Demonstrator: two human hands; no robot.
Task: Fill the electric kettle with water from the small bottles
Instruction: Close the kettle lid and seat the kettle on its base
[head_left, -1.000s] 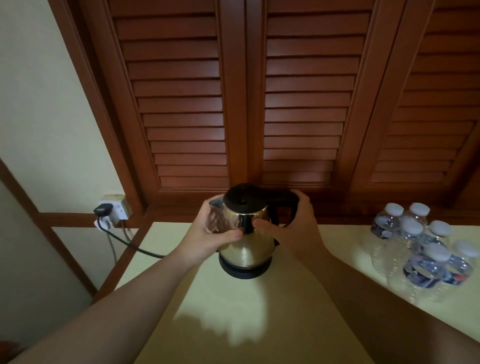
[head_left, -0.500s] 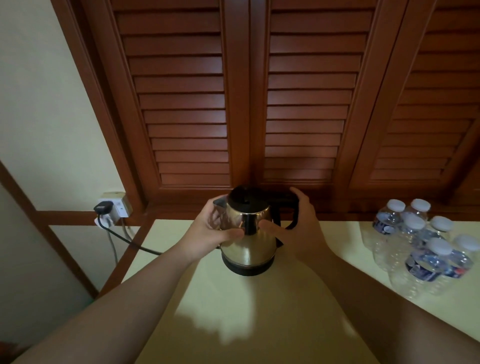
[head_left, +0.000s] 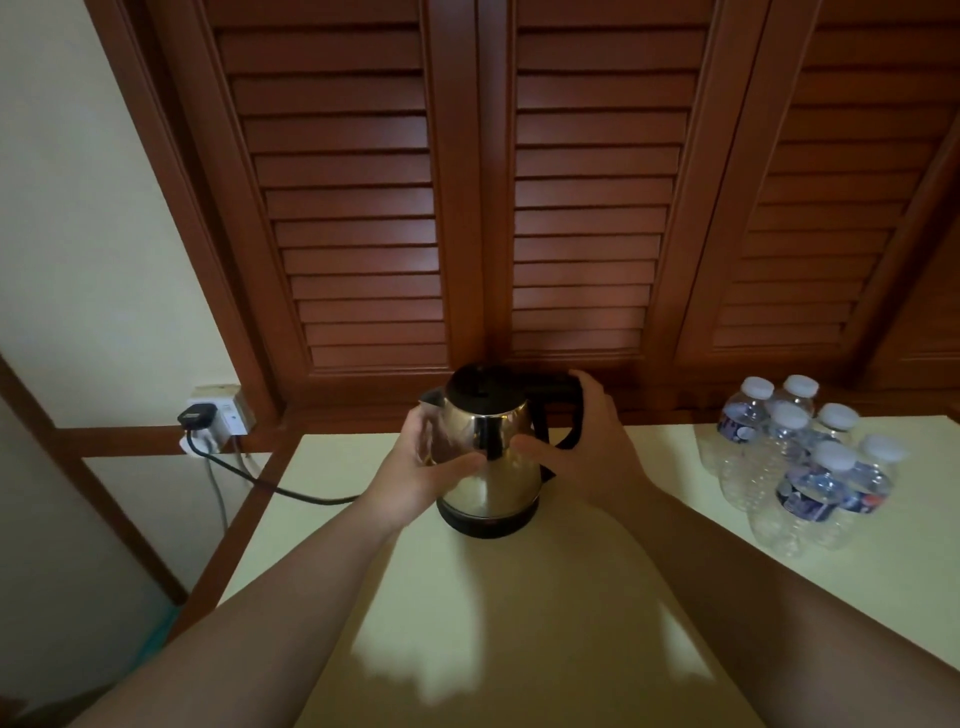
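A person's two hands clasp a stainless-steel electric kettle standing upright on its black base at the centre of a pale yellow table, its black lid closed. The left hand curls its fingers round the spout side, thumb across the front; the right hand wraps the black handle side, thumb pressed to the body. A cluster of capped small water bottles waits at the right of the frame, well apart from the kettle and nearer the right hand. A black cord trails left to a wall socket. Opening the lid appears to come first.
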